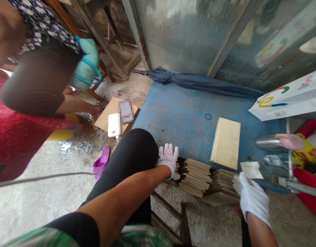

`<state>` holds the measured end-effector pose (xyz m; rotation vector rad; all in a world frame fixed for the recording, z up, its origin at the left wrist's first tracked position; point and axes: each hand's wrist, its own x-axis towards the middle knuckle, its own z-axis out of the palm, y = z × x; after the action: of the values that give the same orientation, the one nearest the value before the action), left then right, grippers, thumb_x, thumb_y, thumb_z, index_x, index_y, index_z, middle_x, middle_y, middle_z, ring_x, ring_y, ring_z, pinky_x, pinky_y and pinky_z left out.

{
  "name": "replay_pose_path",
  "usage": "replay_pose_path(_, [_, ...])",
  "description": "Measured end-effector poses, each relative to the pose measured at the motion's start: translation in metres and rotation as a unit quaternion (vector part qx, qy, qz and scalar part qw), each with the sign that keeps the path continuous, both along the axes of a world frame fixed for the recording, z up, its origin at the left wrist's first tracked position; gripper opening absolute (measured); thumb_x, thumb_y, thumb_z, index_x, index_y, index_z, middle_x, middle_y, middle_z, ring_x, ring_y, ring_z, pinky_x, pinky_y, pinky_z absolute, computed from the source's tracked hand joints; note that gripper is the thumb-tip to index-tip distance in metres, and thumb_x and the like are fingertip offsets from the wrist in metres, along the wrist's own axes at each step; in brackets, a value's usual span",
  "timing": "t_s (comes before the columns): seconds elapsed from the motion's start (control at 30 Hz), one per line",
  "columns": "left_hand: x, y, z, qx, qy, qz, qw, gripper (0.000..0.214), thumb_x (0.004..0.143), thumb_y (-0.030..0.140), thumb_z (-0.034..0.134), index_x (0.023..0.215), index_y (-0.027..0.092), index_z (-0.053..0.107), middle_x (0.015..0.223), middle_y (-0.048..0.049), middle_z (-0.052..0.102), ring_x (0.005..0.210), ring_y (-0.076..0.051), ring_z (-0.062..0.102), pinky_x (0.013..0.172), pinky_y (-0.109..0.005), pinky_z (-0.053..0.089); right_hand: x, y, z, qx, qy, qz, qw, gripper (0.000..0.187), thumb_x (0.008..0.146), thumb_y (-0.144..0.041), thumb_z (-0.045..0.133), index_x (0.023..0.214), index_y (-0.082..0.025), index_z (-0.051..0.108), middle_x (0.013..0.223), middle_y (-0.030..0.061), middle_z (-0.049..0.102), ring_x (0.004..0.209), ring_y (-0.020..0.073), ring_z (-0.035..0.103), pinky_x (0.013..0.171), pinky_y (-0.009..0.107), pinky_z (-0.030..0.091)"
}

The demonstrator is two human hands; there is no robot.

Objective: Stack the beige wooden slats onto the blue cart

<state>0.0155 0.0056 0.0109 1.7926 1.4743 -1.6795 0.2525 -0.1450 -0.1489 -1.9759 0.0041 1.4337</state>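
1. The left hand [168, 158], in a white glove, lies at about 6 o'clock from the middle of the view, palm down with fingers spread on the left end of a fanned stack of thin wooden slats [195, 176]. It presses on the slats rather than closing round them.
2. The right hand [253, 198], also gloved in white, sits at 4 o'clock, over the right end of a second pile of slats [221, 187]. Its fingers curl down at the pile's edge; whether they actually pinch a slat I cannot tell.
3. Both piles lean along the near edge of a blue metal platform [183, 109], just beside each other, between the two hands.
4. A pale wooden board [226, 142] lies flat on the platform at 3 o'clock, just beyond the piles.
5. A small pale sheet [251, 169] lies close to the right hand's fingertips.
6. A folded dark blue umbrella [199, 81] lies across the platform's far side at 1 o'clock.
7. A white paper bag [289, 99] with coloured print leans at 2 o'clock; a steel flask [268, 142] lies below it.
8. At 9 o'clock another person's arm [78, 107] reaches down to a cardboard piece [109, 115] carrying a white power bank [114, 125].
9. A purple slipper [101, 164] lies on the wet concrete floor at 8 o'clock.
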Motion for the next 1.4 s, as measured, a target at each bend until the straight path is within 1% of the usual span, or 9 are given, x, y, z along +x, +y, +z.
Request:
replay_pose_path(0.17, [0.002, 0.001, 0.001, 0.01, -0.002, -0.009, 1.0, 0.143, 0.056, 0.071, 0.074, 0.159, 0.011, -0.005, 0.161, -0.025, -0.011, 0.149, -0.046, -0.011, 0.117, -0.064, -0.004, 0.012, -0.05, 0.004, -0.07, -0.075, 0.108, 0.989, 0.071, 0.068, -0.074, 0.062, 0.108, -0.016, 0.065, 0.106, 0.0142, 0.07, 0.105, 0.0323, 0.065, 0.095, 0.045, 0.052])
replay_pose_path(0.27, [0.002, 0.002, 0.001, 0.014, -0.001, -0.014, 1.0, 0.145, 0.054, 0.071, 0.075, 0.159, 0.01, -0.004, 0.161, -0.0251, -0.009, 0.149, -0.045, -0.009, 0.117, -0.063, -0.003, 0.0, -0.068, 0.011, -0.112, -0.063, 0.173, 0.976, 0.088, 0.058, -0.076, 0.07, 0.121, -0.016, 0.055, 0.113, 0.0176, 0.066, 0.106, 0.0352, 0.063, 0.095, 0.047, 0.051])
replay_pose_path(0.37, [0.002, 0.002, 0.0, 0.021, 0.004, -0.02, 1.0, 0.143, 0.054, 0.072, 0.074, 0.159, 0.01, -0.002, 0.161, -0.0252, -0.007, 0.149, -0.045, -0.008, 0.118, -0.062, -0.003, -0.023, -0.07, 0.018, -0.168, -0.082, 0.229, 0.955, 0.117, 0.047, -0.08, 0.073, 0.134, -0.008, 0.041, 0.121, 0.0248, 0.058, 0.11, 0.0393, 0.059, 0.096, 0.049, 0.049])
replay_pose_path(0.47, [0.0, 0.002, -0.001, 0.02, 0.005, -0.025, 0.999, 0.144, 0.054, 0.073, 0.074, 0.159, 0.01, -0.002, 0.161, -0.0256, -0.008, 0.149, -0.046, -0.009, 0.117, -0.063, -0.002, -0.043, -0.06, 0.019, -0.157, -0.118, 0.278, 0.94, 0.142, 0.044, -0.083, 0.071, 0.144, 0.004, 0.021, 0.133, 0.0321, 0.043, 0.126, 0.0435, 0.045, 0.104, 0.049, 0.043])
replay_pose_path(0.57, [-0.001, 0.002, -0.002, 0.018, 0.005, -0.029, 0.999, 0.145, 0.054, 0.074, 0.073, 0.159, 0.01, -0.004, 0.161, -0.0252, -0.011, 0.148, -0.047, -0.011, 0.117, -0.064, -0.004, -0.055, -0.048, 0.015, -0.168, -0.133, 0.288, 0.933, 0.151, 0.044, -0.082, 0.073, 0.148, 0.004, 0.005, 0.14, 0.0339, 0.029, 0.133, 0.0457, 0.035, 0.107, 0.049, 0.039])
replay_pose_path(0.83, [0.001, 0.001, -0.002, 0.014, 0.02, -0.032, 0.999, 0.147, 0.054, 0.076, 0.071, 0.159, 0.009, -0.006, 0.161, -0.0254, -0.012, 0.148, -0.046, -0.012, 0.117, -0.063, -0.005, -0.068, -0.041, 0.003, -0.19, -0.144, 0.205, 0.949, 0.149, 0.044, -0.075, 0.078, 0.15, -0.004, 0.001, 0.145, 0.0332, 0.023, 0.134, 0.0441, 0.034, 0.107, 0.049, 0.039])
replay_pose_path(1.13, [-0.001, 0.001, -0.003, 0.016, 0.014, -0.031, 0.999, 0.145, 0.055, 0.076, 0.071, 0.159, 0.01, -0.006, 0.161, -0.025, -0.012, 0.149, -0.045, -0.012, 0.117, -0.063, -0.004, -0.061, -0.048, 0.014, -0.194, -0.19, 0.249, 0.93, 0.121, 0.054, -0.075, 0.073, 0.144, -0.012, 0.024, 0.128, 0.0274, 0.048, 0.117, 0.0414, 0.052, 0.09, 0.048, 0.05])
replay_pose_path(1.3, [0.001, 0.003, -0.003, 0.015, 0.013, -0.033, 0.999, 0.146, 0.055, 0.077, 0.071, 0.159, 0.01, -0.006, 0.161, -0.0252, -0.013, 0.148, -0.046, -0.013, 0.117, -0.063, -0.004, -0.061, -0.059, 0.021, -0.225, -0.183, 0.267, 0.919, 0.118, 0.053, -0.075, 0.074, 0.14, -0.01, 0.029, 0.121, 0.0273, 0.051, 0.11, 0.0402, 0.056, 0.086, 0.046, 0.051])
replay_pose_path(1.4, [0.001, 0.003, -0.004, 0.015, 0.014, -0.032, 0.999, 0.146, 0.054, 0.077, 0.071, 0.158, 0.01, -0.007, 0.161, -0.0256, -0.012, 0.148, -0.046, -0.013, 0.117, -0.063, -0.005, -0.064, -0.068, 0.024, -0.245, -0.161, 0.26, 0.92, 0.115, 0.052, -0.069, 0.076, 0.136, -0.004, 0.033, 0.125, 0.0301, 0.047, 0.119, 0.0427, 0.051, 0.094, 0.046, 0.049])
